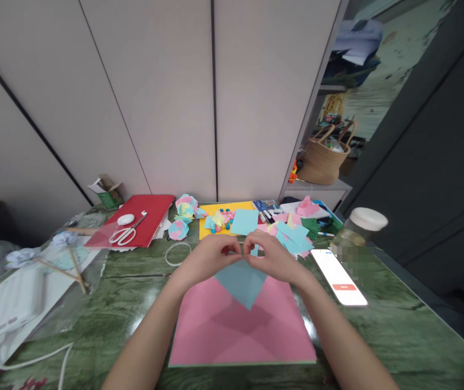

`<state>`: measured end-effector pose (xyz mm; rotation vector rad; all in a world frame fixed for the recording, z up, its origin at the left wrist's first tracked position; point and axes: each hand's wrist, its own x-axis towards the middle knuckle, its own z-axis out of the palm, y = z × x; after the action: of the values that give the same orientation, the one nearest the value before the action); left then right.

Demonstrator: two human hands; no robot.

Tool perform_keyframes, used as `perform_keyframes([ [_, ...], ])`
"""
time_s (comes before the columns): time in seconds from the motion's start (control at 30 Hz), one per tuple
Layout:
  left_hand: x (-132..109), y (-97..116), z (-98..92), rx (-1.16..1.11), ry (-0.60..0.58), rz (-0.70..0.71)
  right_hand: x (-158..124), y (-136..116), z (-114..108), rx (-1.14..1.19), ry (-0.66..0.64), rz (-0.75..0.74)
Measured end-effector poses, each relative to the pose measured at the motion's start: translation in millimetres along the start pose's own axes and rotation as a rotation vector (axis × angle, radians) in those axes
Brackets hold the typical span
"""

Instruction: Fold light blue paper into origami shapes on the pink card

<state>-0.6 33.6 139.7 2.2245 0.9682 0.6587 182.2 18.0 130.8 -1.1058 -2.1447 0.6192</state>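
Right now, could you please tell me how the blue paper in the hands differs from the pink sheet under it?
The blue paper is clearly smaller than the pink sheet. The blue paper is pinched at its top by the left hand and right hand, while the pink sheet lies flat on the table. The blue paper points a corner toward the person; the pink sheet faces them with a straight edge. Both are plain coloured paper.

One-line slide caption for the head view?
Left hand and right hand pinch a blue paper over a pink sheet on the green table.

Green marble table (398, 325) — pink sheet (240, 330), phone (339, 269), jar (357, 227).
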Motion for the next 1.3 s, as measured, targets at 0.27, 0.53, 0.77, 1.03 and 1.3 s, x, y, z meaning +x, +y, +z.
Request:
perform_keyframes([
  [0.27,-0.8,2.9,-5.2,0.013,0.033,0.023,-1.8,3.8,-12.1,0.018,-0.002,-0.009],
  [0.53,-7.4,1.7,-24.9,0.016,0.106,0.013,-4.6,12.7,-23.4,-0.033,-0.007,0.005],
  [0.77,-16.5,-4.2,-46.8,0.07,0.161,-0.03,-6.4,29.2,-35.6,-0.077,0.07,0.11],
  [1.03,-7.9,-0.2,-22.4,0.037,0.045,-0.023,-2.5,-1.2,-14.1,-0.002,0.113,-0.029],
  [1.3,-2.2,3.0,-4.1,-0.016,-0.022,0.021,0.3,-3.7,1.5,0.012,0.046,-0.044],
])
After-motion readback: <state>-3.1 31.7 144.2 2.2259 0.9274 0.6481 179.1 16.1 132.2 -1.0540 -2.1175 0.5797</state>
